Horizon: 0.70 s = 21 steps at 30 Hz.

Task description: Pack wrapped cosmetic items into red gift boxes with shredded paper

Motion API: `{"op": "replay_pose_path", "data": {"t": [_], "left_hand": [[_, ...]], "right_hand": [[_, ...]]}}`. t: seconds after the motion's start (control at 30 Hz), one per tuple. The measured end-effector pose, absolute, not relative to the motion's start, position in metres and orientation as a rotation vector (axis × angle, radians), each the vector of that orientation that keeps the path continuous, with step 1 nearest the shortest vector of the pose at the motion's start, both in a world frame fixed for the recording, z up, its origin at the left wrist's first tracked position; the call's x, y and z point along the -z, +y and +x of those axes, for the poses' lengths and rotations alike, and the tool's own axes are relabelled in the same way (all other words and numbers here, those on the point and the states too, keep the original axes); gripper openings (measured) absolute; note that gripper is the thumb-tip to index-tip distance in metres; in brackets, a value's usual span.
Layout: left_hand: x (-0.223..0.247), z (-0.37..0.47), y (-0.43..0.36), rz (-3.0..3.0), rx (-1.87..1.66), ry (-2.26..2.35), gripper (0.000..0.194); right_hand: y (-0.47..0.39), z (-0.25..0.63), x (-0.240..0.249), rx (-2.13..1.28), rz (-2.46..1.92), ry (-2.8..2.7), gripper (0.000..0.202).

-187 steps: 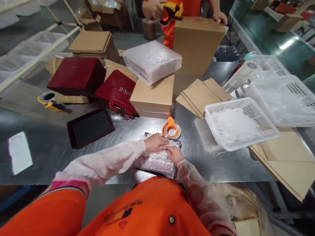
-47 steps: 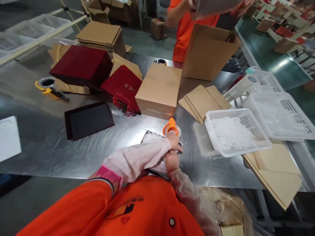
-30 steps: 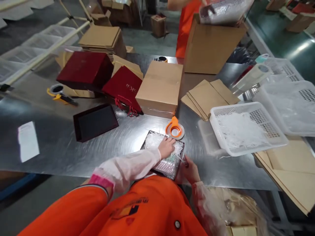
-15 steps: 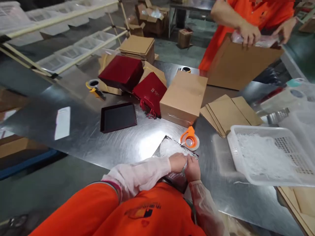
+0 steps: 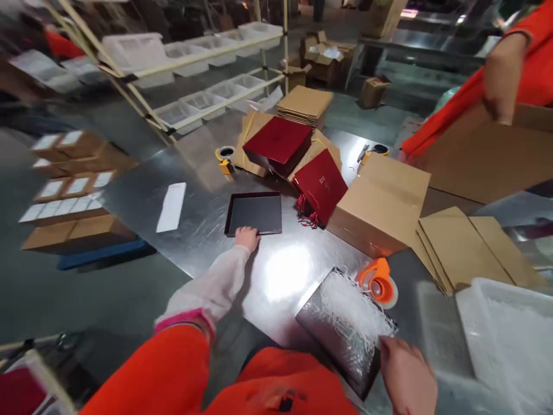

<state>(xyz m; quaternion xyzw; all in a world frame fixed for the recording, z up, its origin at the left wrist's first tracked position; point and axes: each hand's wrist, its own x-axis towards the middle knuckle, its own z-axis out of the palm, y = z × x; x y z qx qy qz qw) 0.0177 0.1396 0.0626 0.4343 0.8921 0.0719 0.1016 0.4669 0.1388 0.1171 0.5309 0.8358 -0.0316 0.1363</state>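
My left hand (image 5: 247, 237) has its fingers curled over the near edge of a shallow dark box lid (image 5: 257, 212), which lies hollow side up on the metal table. Lower right is an open dark box (image 5: 341, 334), set at an angle, with white shredded paper (image 5: 352, 305) heaped over clear bubble wrap (image 5: 317, 311). At the right edge of that box, my right hand (image 5: 408, 374) is closed, its fingers curled and partly blurred against the rim. An orange tape dispenser (image 5: 378, 282) lies just beyond the box.
Beyond the lid are a red box (image 5: 279, 144), a red bag (image 5: 320, 185) and a brown carton (image 5: 382, 196). Flat cardboard (image 5: 466, 248) and a white basket (image 5: 475, 323) of shredded paper lie right. A white paper (image 5: 171, 206) lies left. A co-worker's hand (image 5: 503, 80) is above a large carton.
My hands have parted. The left has reached forward and left to the lid; the right stays by the paper-filled box. The view has turned left, and the co-worker's hand has lifted from the carton's contents.
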Motion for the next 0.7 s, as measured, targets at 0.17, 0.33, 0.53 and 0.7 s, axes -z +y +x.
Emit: {"op": "replay_pose_path", "data": {"t": [0.17, 0.33, 0.53, 0.7], "left_hand": [[-0.072, -0.013, 0.094, 1.404, -0.169, 2.569, 0.034], [-0.157, -0.038, 0.060, 1.438, -0.622, 2.505, 0.085], [-0.191, -0.011, 0.153, 1.059, -0.572, 1.345, 0.077], [-0.140, 0.055, 0.200, 1.039, -0.362, 1.033, 0.057]], "right_hand": [[0.137, 0.463, -0.143, 0.457, 1.952, 2.384, 0.036], [0.133, 0.453, -0.138, 1.269, 2.177, 2.354, 0.050], [0.118, 0.367, -0.151, 2.625, 1.326, 2.199, 0.119], [0.090, 0.335, -0.169, 3.103, 0.714, 1.783, 0.084]]}}
